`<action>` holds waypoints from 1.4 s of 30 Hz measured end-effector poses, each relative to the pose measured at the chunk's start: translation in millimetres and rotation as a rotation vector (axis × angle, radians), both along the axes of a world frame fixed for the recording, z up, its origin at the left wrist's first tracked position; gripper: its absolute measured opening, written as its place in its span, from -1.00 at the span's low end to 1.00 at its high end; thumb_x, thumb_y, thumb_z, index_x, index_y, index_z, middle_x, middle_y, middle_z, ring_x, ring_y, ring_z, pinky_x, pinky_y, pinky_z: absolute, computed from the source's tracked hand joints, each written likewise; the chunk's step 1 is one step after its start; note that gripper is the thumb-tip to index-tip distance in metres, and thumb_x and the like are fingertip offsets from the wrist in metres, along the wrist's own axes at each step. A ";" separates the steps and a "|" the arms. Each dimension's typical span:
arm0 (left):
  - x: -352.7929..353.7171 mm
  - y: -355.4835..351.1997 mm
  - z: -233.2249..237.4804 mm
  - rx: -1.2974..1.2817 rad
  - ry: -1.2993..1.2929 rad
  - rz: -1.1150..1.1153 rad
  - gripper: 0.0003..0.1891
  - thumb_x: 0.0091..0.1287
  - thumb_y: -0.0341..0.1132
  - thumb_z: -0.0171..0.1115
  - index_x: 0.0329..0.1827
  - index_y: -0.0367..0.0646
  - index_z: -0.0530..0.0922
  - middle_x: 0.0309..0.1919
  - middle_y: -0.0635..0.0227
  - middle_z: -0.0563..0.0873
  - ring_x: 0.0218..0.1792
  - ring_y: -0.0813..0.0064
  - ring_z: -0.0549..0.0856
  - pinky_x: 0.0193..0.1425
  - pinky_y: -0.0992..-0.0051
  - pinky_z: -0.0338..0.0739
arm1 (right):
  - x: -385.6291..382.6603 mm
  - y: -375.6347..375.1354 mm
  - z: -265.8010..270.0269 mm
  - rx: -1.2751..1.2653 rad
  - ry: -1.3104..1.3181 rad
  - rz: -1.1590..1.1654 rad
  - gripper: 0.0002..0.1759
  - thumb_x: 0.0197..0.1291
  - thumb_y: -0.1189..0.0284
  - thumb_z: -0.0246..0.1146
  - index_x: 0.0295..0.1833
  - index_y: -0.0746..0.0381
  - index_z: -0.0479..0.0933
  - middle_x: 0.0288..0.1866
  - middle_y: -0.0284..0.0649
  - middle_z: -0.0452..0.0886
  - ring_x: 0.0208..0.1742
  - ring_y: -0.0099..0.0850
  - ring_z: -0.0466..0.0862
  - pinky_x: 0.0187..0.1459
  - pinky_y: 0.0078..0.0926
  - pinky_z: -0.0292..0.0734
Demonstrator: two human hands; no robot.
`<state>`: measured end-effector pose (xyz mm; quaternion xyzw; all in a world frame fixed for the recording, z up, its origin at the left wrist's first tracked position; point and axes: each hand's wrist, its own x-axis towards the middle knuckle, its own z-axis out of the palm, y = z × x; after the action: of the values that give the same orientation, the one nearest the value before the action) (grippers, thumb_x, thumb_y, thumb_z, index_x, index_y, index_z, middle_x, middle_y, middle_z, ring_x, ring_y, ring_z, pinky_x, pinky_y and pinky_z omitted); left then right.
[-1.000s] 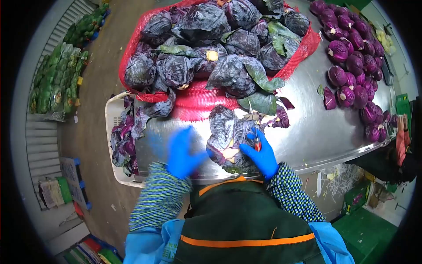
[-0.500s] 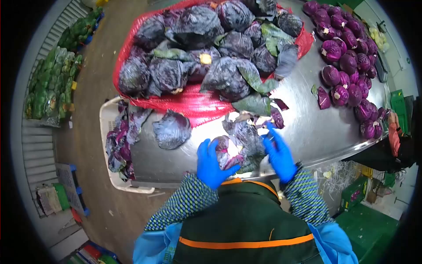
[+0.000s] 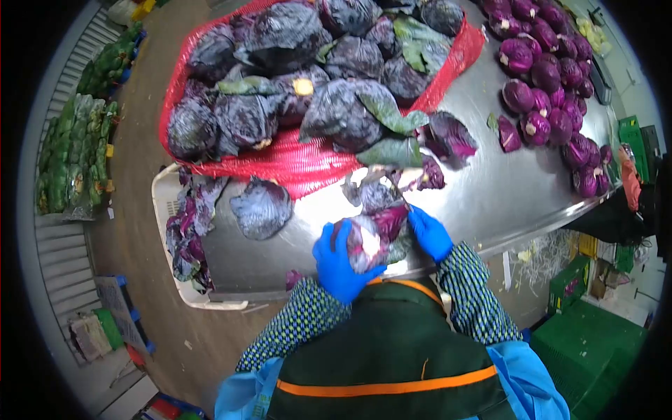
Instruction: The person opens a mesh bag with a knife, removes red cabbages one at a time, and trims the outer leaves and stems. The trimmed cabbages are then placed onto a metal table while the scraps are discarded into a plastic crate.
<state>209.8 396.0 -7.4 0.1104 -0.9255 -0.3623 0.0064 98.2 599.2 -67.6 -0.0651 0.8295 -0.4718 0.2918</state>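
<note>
My left hand [image 3: 341, 264], in a blue glove, is wrapped round the left side of a red cabbage [image 3: 364, 241] whose pale stem end faces up. My right hand [image 3: 430, 234], also gloved in blue, is closed just right of the cabbage. A thin dark tool, perhaps a knife, slants from its fingers toward the loose leaves, partly hidden. Leaves [image 3: 378, 196] lie beyond the cabbage. Another leafy cabbage [image 3: 262, 208] sits to the left on the metal table [image 3: 483, 189].
Untrimmed cabbages fill a red net bag [image 3: 294, 164] across the table's far side. Trimmed purple cabbages [image 3: 560, 126] are heaped at the right. A white crate [image 3: 166, 203] with leaves stands at the left edge. Green crates [image 3: 588, 350] are at lower right.
My right hand has moved up and left, closer to the cabbage, and its fingers have closed. A large purple leaf now lies beside the net bag. The whole view has shifted slightly.
</note>
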 end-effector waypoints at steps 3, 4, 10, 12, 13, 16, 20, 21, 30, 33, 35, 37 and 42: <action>4.0 -3.0 0.5 0.035 0.003 0.042 0.15 -0.30 0.04 0.59 0.37 -0.16 0.10 0.24 -0.16 0.20 0.26 -0.11 0.22 0.32 0.05 0.16 | 19.0 -39.1 28.6 -0.070 0.137 -0.086 -0.50 0.26 0.15 0.13 0.24 0.17 0.38 0.00 0.02 0.59 0.03 -0.18 0.61 0.03 -0.36 0.48; 0.3 -5.7 1.4 0.072 0.011 0.076 0.15 -0.30 0.04 0.59 0.37 -0.16 0.10 0.23 -0.16 0.21 0.27 -0.10 0.21 0.33 0.06 0.15 | 18.0 -40.6 29.2 -0.068 0.136 -0.081 -0.50 0.26 0.15 0.13 0.24 0.17 0.38 0.00 0.02 0.59 0.03 -0.18 0.61 0.03 -0.36 0.48; -15.1 -43.6 24.3 0.029 0.122 -0.628 -0.27 0.05 -0.10 0.40 0.28 -0.16 0.33 0.17 -0.08 0.40 0.09 -0.08 0.45 0.25 0.12 0.30 | -50.5 -85.2 77.3 -0.320 0.426 -0.182 -0.61 0.22 0.36 0.20 0.14 0.24 0.42 -0.15 -0.06 0.61 -0.13 -0.44 0.60 -0.06 -0.45 0.47; -16.6 -45.5 6.2 0.053 0.006 -0.297 -0.28 0.11 -0.09 0.35 0.32 -0.10 0.29 0.16 -0.14 0.39 0.10 -0.07 0.44 0.24 0.13 0.32 | -68.6 -79.4 112.5 -0.408 0.290 -0.285 -0.57 0.23 0.38 0.19 0.20 0.24 0.36 -0.27 -0.17 0.58 -0.26 -0.51 0.56 -0.17 -0.50 0.47; -13.0 -37.0 8.1 -0.018 -0.134 -0.187 -0.28 0.11 -0.06 0.33 0.33 -0.08 0.29 0.12 -0.18 0.41 0.11 -0.09 0.42 0.25 0.11 0.29 | -64.8 -69.9 120.1 -0.371 0.250 -0.247 -0.55 0.24 0.39 0.19 0.23 0.23 0.34 -0.32 -0.22 0.53 -0.32 -0.56 0.51 -0.22 -0.55 0.45; -5.0 -21.2 30.6 -0.010 -0.270 -0.188 0.01 -0.13 0.03 0.50 0.38 -0.12 0.16 0.22 -0.13 0.26 0.22 -0.07 0.29 0.27 0.09 0.25 | -2.1 -29.4 105.9 -0.129 0.295 -0.002 -0.47 0.27 0.43 0.15 0.36 0.11 0.27 -0.42 -0.34 0.40 -0.43 -0.61 0.35 -0.32 -0.63 0.37; 2.2 -11.1 -0.7 0.148 -0.010 -0.185 0.14 -0.24 0.06 0.55 0.40 -0.19 0.08 0.23 -0.08 0.22 0.20 -0.03 0.29 0.27 0.10 0.25 | 56.3 -14.7 99.2 -0.031 0.228 0.089 -0.47 0.27 0.43 0.11 0.37 0.02 0.27 -0.35 -0.17 0.44 -0.36 -0.32 0.52 -0.25 -0.47 0.47; -1.0 -4.0 6.4 0.103 -0.062 -0.107 0.16 -0.26 0.07 0.56 0.39 -0.23 0.07 0.20 -0.08 0.24 0.18 -0.02 0.30 0.26 0.10 0.25 | 61.0 -14.5 100.4 -0.030 0.212 0.084 -0.47 0.27 0.43 0.11 0.37 0.02 0.27 -0.35 -0.17 0.44 -0.36 -0.32 0.52 -0.25 -0.47 0.47; -13.3 19.2 13.9 -0.084 -0.137 -0.037 0.16 -0.25 0.17 0.50 0.41 -0.11 0.06 0.19 -0.12 0.23 0.09 -0.14 0.32 0.05 -0.03 0.36 | 74.2 -12.9 91.8 0.182 0.292 0.213 -0.47 0.24 0.40 0.10 0.35 -0.06 0.30 -0.34 -0.20 0.44 -0.40 -0.31 0.54 -0.38 -0.36 0.50; -12.4 24.4 14.9 -0.078 -0.155 -0.056 0.16 -0.24 0.16 0.50 0.41 -0.09 0.06 0.21 -0.13 0.21 0.10 -0.13 0.31 0.03 -0.03 0.37 | 66.3 -12.5 82.5 0.232 0.366 0.189 -0.48 0.28 0.36 0.08 0.36 -0.06 0.28 -0.36 -0.18 0.44 -0.42 -0.28 0.53 -0.38 -0.33 0.49; -9.2 27.5 15.9 -0.171 -0.177 -0.091 0.16 -0.25 0.15 0.51 0.41 -0.08 0.05 0.22 -0.14 0.19 0.12 -0.13 0.29 0.05 -0.03 0.36 | 50.3 -16.7 69.1 0.245 0.223 0.003 -0.46 0.29 0.27 0.08 0.38 0.01 0.23 -0.29 -0.08 0.53 -0.34 -0.19 0.59 -0.29 -0.32 0.51; -7.8 21.6 14.5 -0.111 -0.132 -0.083 0.16 -0.24 0.13 0.52 0.42 -0.09 0.05 0.23 -0.14 0.18 0.13 -0.15 0.28 0.09 -0.04 0.34 | 50.4 -23.2 61.0 0.143 0.152 -0.029 -0.44 0.28 0.24 0.10 0.38 0.05 0.22 -0.22 -0.03 0.56 -0.27 -0.16 0.60 -0.23 -0.33 0.52; -9.4 -12.8 -17.9 0.361 -0.025 -0.070 0.12 -0.25 -0.01 0.56 0.39 -0.15 0.08 0.22 -0.09 0.20 0.21 -0.02 0.26 0.26 0.10 0.24 | 17.4 -42.0 33.4 -0.173 -0.059 -0.099 -0.44 0.20 0.22 0.21 0.26 0.23 0.36 -0.04 0.07 0.58 -0.10 -0.19 0.64 -0.05 -0.37 0.49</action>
<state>200.4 383.2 -25.2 0.0819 -0.8488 -0.5210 -0.0376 115.6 557.2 -34.2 -0.0351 0.7789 -0.5571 0.2860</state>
